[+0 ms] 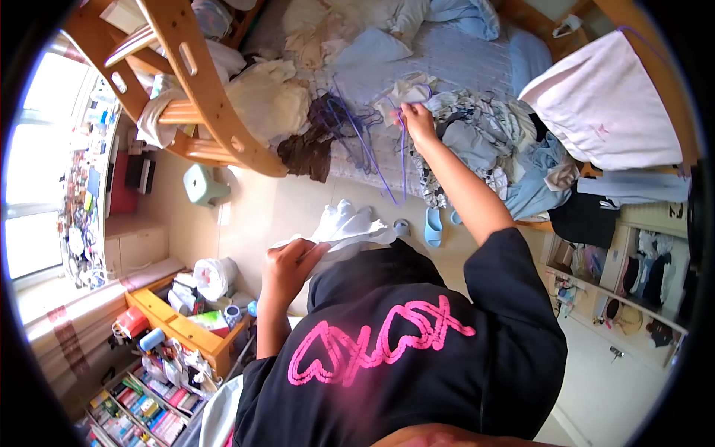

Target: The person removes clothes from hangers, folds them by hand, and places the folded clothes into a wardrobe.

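Observation:
My left hand is closed on a white cloth that hangs in front of my body, over the floor. Farther off, my right hand reaches over the bed's edge with its fingers closed round a purple hanger. Behind that hand lies a small whitish cloth. More hangers, dark and purple, lie in a tangle on the bed to the left of my right hand. A heap of clothes lies just to its right.
A wooden ladder stands at the upper left, with a green stool below it. Blue slippers lie on the floor by the bed. A pale pink cloth hangs at the right, above open shelves.

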The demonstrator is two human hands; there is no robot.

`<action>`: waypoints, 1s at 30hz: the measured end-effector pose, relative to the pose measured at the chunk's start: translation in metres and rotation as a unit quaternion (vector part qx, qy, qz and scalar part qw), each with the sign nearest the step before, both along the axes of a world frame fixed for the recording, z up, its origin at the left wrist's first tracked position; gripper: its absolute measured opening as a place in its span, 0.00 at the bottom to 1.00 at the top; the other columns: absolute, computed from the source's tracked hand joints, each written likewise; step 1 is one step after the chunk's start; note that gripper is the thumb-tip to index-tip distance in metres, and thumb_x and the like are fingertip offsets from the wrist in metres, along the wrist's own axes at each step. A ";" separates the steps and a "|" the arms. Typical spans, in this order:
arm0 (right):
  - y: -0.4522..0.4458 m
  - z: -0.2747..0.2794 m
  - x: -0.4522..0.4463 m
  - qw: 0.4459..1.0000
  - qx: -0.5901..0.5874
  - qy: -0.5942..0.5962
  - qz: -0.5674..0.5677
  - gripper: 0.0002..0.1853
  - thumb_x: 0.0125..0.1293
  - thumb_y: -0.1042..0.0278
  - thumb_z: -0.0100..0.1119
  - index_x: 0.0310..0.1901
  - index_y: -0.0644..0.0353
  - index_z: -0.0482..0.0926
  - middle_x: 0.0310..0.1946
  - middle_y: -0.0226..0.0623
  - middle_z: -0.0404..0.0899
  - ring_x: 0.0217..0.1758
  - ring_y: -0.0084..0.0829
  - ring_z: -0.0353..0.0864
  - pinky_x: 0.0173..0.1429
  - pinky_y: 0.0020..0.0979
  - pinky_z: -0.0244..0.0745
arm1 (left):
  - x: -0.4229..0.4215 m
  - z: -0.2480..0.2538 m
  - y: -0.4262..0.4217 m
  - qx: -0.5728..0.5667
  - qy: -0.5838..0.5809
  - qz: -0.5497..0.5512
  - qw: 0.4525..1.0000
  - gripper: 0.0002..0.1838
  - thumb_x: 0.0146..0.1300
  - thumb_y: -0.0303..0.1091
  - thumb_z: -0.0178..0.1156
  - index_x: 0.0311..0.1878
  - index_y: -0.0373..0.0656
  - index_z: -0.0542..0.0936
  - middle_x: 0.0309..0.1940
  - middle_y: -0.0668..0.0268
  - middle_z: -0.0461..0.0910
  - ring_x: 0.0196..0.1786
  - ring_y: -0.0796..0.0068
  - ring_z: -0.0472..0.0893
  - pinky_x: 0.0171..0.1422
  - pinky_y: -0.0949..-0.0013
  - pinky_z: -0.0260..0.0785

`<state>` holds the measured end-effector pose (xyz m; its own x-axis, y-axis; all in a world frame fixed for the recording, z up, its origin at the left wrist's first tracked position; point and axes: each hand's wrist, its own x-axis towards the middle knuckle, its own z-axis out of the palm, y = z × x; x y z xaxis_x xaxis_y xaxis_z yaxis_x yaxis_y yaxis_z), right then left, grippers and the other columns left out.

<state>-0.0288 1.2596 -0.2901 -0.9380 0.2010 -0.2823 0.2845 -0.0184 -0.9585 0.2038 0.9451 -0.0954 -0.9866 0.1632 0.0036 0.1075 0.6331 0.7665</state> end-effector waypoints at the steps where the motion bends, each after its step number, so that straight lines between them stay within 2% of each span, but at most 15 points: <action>1: -0.008 -0.015 -0.018 0.999 0.044 0.017 0.012 0.20 0.73 0.51 0.52 0.48 0.63 0.75 0.34 0.34 0.81 0.32 0.27 0.78 0.39 0.27 0.74 | 0.002 0.002 -0.002 0.001 0.003 -0.005 1.000 0.11 0.58 0.33 0.70 0.25 0.39 0.79 0.15 0.61 0.75 0.18 0.64 0.76 0.25 0.67 0.67; 3: -0.013 -0.057 -0.060 0.983 0.065 -0.170 -0.004 0.31 0.69 0.38 0.52 0.55 0.63 0.72 0.41 0.38 0.77 0.42 0.33 0.76 0.49 0.35 0.74 | -0.002 0.010 -0.003 -0.029 0.026 -0.029 0.999 0.11 0.58 0.33 0.70 0.25 0.40 0.79 0.18 0.59 0.77 0.19 0.59 0.78 0.27 0.66 0.69; 4: -0.013 -0.076 -0.070 0.978 -0.009 -0.208 -0.001 0.38 0.65 0.30 0.50 0.60 0.60 0.69 0.50 0.41 0.74 0.50 0.37 0.73 0.56 0.44 0.72 | -0.005 0.016 -0.003 -0.040 0.037 -0.020 0.998 0.10 0.58 0.32 0.70 0.26 0.39 0.80 0.18 0.58 0.78 0.20 0.58 0.79 0.27 0.65 0.70; 5: -0.012 -0.104 -0.082 0.969 -0.022 -0.245 -0.001 0.35 0.68 0.35 0.51 0.62 0.59 0.68 0.54 0.41 0.74 0.56 0.40 0.73 0.58 0.47 0.70 | -0.009 0.021 -0.003 -0.051 0.048 -0.013 0.997 0.10 0.58 0.32 0.70 0.27 0.39 0.80 0.19 0.58 0.79 0.21 0.58 0.79 0.27 0.65 0.70; 7: -0.043 -0.052 -0.046 0.965 0.037 -0.126 0.227 0.34 0.69 0.39 0.52 0.65 0.58 0.66 0.61 0.41 0.72 0.64 0.39 0.70 0.64 0.42 0.66 | -0.018 0.031 -0.009 -0.064 0.076 0.029 0.995 0.07 0.59 0.30 0.69 0.30 0.37 0.82 0.19 0.57 0.79 0.20 0.63 0.80 0.28 0.68 0.70; 9: -0.066 -0.006 0.009 0.906 -0.076 -0.029 0.416 0.36 0.68 0.43 0.56 0.70 0.55 0.62 0.68 0.41 0.66 0.72 0.38 0.64 0.71 0.39 0.59 | -0.026 0.034 -0.018 -0.042 0.081 0.077 0.993 0.07 0.59 0.30 0.69 0.31 0.36 0.83 0.20 0.57 0.80 0.20 0.68 0.79 0.28 0.70 0.70; 11: -0.081 0.037 0.067 0.788 -0.293 -0.128 0.526 0.42 0.62 0.45 0.64 0.73 0.53 0.58 0.71 0.40 0.63 0.76 0.36 0.58 0.76 0.38 0.53 | -0.035 0.044 -0.022 -0.041 0.100 0.069 0.992 0.07 0.59 0.30 0.69 0.31 0.36 0.83 0.20 0.58 0.81 0.19 0.71 0.79 0.27 0.72 0.70; 13: -0.087 0.072 0.110 0.780 -0.094 0.025 0.618 0.48 0.56 0.51 0.72 0.74 0.51 0.56 0.73 0.41 0.58 0.78 0.37 0.53 0.78 0.41 0.49 | -0.042 0.051 -0.027 -0.036 0.084 0.069 0.993 0.09 0.58 0.32 0.70 0.29 0.36 0.83 0.18 0.59 0.80 0.19 0.73 0.78 0.27 0.73 0.69; 15: -0.089 0.077 0.142 0.825 -0.016 -0.005 0.564 0.49 0.51 0.57 0.75 0.74 0.50 0.58 0.70 0.41 0.65 0.75 0.36 0.60 0.77 0.42 0.50 | -0.049 0.055 -0.031 -0.034 0.090 0.077 0.992 0.10 0.58 0.33 0.71 0.29 0.36 0.83 0.17 0.60 0.79 0.19 0.75 0.78 0.27 0.73 0.68; 17: -0.088 0.054 0.150 0.837 0.244 0.178 0.457 0.40 0.51 0.69 0.69 0.68 0.51 0.66 0.54 0.41 0.76 0.62 0.38 0.73 0.71 0.41 0.59 | -0.053 0.061 -0.031 -0.016 0.088 0.103 0.991 0.10 0.57 0.33 0.71 0.29 0.35 0.83 0.16 0.63 0.77 0.19 0.79 0.75 0.27 0.75 0.67; 21: -0.070 0.047 0.139 0.865 0.249 0.236 0.367 0.35 0.53 0.70 0.67 0.66 0.52 0.68 0.57 0.41 0.74 0.65 0.41 0.69 0.72 0.42 0.57 | -0.060 0.067 -0.039 0.066 0.077 0.143 0.985 0.10 0.62 0.32 0.68 0.32 0.34 0.84 0.19 0.72 0.78 0.24 0.88 0.71 0.30 0.79 0.65; 23: -0.073 0.069 0.142 0.864 0.267 0.284 0.318 0.33 0.54 0.68 0.67 0.64 0.53 0.70 0.59 0.41 0.72 0.67 0.42 0.67 0.72 0.42 0.57 | -0.062 0.070 -0.036 0.151 0.066 0.175 0.971 0.09 0.63 0.32 0.66 0.33 0.34 0.84 0.22 0.73 0.79 0.26 0.88 0.72 0.31 0.80 0.64; 27: -0.092 0.080 0.143 0.855 0.286 0.355 0.249 0.23 0.57 0.68 0.67 0.56 0.57 0.76 0.58 0.41 0.75 0.67 0.42 0.68 0.71 0.38 0.61 | -0.064 0.080 -0.034 0.196 0.070 0.138 0.968 0.11 0.66 0.33 0.62 0.33 0.33 0.84 0.23 0.72 0.79 0.27 0.87 0.72 0.33 0.81 0.64; 29: -0.094 0.064 0.127 0.857 0.242 0.382 0.246 0.19 0.60 0.69 0.66 0.53 0.58 0.77 0.55 0.41 0.77 0.64 0.43 0.71 0.70 0.37 0.63 | -0.063 0.082 -0.038 0.205 0.081 0.118 0.968 0.14 0.69 0.35 0.60 0.33 0.33 0.84 0.23 0.71 0.79 0.28 0.87 0.72 0.34 0.81 0.64; 30: -0.097 0.067 0.124 0.909 0.160 0.336 0.189 0.12 0.66 0.70 0.61 0.49 0.60 0.79 0.52 0.40 0.80 0.61 0.38 0.76 0.68 0.34 0.66 | -0.065 0.085 -0.043 0.212 0.059 0.094 0.971 0.18 0.71 0.41 0.57 0.37 0.32 0.83 0.26 0.68 0.81 0.30 0.85 0.75 0.35 0.81 0.66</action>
<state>0.0951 1.1627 -0.2234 -0.8961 -0.1995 0.3965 -0.4391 0.2685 -0.8574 0.1388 0.9023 -0.0104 -0.9875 -0.0598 0.1458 0.1236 0.2799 0.9520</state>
